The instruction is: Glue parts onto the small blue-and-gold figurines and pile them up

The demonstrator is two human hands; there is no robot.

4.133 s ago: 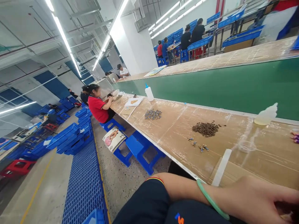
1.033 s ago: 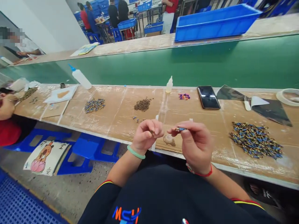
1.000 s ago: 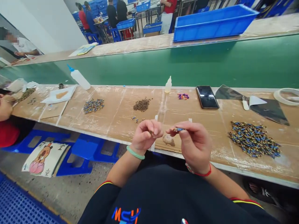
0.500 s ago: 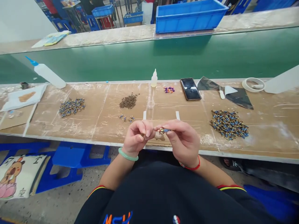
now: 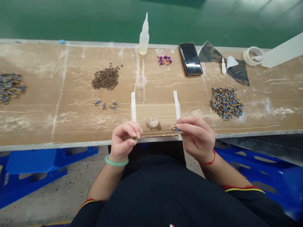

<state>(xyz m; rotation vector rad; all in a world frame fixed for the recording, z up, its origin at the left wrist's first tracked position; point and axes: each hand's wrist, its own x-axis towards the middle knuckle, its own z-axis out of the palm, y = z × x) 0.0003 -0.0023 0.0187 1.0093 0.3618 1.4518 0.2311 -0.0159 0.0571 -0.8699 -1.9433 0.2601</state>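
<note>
My left hand (image 5: 125, 138), wearing a green bangle, pinches a small dark brown disc (image 5: 134, 138) like those in the brown disc pile (image 5: 105, 78). My right hand (image 5: 199, 138), with a red cord at the wrist, grips a small blue-and-gold figurine (image 5: 174, 128) by thumb and fingers, its end poking out to the left. Between the hands a shiny round clear blob or lid (image 5: 152, 123) lies on a cardboard piece (image 5: 155, 110) held by white tape strips. Several loose blue-and-gold figurines (image 5: 113, 105) lie beyond my left hand.
A larger figurine pile (image 5: 226, 103) lies to the right, another figurine pile (image 5: 10, 86) far left. Further back are a dropper bottle (image 5: 144, 39), small purple-and-orange pieces (image 5: 164, 60), a phone (image 5: 190, 59), camouflage scraps (image 5: 239, 71) and a tape roll (image 5: 253, 56).
My hands have moved apart, uncovering the shiny round blob between them; each keeps its small piece. The view has tilted down and closer to the table.
</note>
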